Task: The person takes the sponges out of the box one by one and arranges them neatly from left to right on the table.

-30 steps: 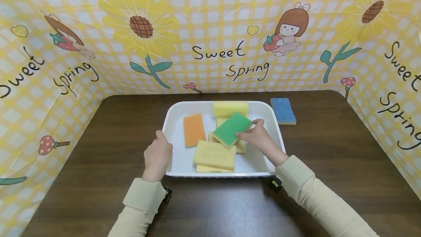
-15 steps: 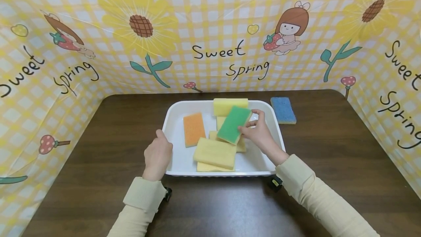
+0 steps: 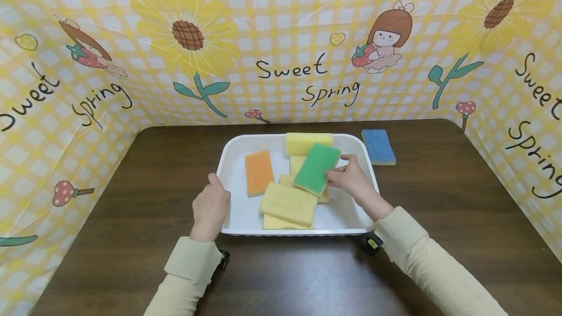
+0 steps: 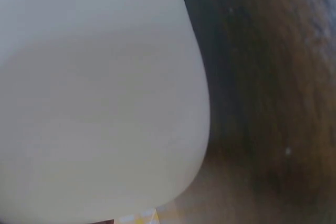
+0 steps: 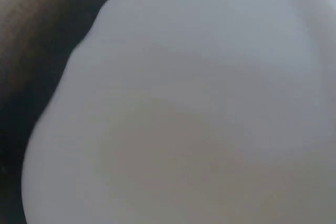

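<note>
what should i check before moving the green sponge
1. Right hand pinching the green sponge by its edge: ok.
2. Left hand holding the white tray at its left rim: ok.
3. Green sponge clear of the yellow sponges: cannot tell, they overlap in the head view.
4. Blue sponge out of the way: ok, outside the tray.
5. Fingertips visible in the wrist views: not ok.

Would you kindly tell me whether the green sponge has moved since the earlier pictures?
Yes: against the tray, the green sponge has shifted slightly right and turned counterclockwise in the head view.
</note>
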A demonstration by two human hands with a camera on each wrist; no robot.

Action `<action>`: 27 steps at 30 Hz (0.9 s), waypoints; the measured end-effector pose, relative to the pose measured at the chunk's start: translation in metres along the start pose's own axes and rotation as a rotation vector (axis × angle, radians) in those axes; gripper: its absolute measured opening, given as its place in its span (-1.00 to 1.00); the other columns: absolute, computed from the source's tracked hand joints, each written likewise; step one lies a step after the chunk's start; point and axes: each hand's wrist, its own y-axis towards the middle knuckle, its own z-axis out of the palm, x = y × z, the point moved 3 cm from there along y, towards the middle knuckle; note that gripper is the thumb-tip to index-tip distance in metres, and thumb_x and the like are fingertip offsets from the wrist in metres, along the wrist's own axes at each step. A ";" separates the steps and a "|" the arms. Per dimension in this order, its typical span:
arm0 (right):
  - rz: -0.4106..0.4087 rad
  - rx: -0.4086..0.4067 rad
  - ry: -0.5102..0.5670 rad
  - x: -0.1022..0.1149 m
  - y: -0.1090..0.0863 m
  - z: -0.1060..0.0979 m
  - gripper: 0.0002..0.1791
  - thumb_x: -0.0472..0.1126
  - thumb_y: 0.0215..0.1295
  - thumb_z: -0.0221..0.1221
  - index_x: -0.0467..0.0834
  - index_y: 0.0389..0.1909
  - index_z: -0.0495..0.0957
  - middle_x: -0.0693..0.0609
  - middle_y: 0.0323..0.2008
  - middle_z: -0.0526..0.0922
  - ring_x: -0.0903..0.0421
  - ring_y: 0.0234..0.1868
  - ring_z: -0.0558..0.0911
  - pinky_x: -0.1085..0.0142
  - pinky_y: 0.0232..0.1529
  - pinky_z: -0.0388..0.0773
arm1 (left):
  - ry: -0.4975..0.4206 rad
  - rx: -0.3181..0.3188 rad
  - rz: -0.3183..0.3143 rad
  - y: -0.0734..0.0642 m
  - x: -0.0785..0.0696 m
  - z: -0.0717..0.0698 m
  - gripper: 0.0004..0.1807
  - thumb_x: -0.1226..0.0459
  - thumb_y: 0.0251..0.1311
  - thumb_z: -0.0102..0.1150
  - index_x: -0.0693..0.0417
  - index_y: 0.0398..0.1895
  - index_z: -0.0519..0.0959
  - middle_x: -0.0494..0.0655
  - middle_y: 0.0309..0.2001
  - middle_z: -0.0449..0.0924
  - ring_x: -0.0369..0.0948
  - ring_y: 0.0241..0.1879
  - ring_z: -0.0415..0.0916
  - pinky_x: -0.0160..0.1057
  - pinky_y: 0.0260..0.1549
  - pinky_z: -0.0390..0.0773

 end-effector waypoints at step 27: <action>-0.045 0.005 -0.082 0.002 -0.013 -0.035 -0.46 -0.19 0.23 0.05 -0.44 0.14 0.23 -0.22 -0.08 0.45 0.05 -0.17 0.63 0.08 0.09 0.53 | 0.004 0.012 0.000 -0.001 -0.001 -0.001 -0.70 0.36 0.25 -0.17 0.41 -0.03 0.19 0.23 -0.52 0.51 -0.04 -0.63 0.47 -0.16 -0.69 0.35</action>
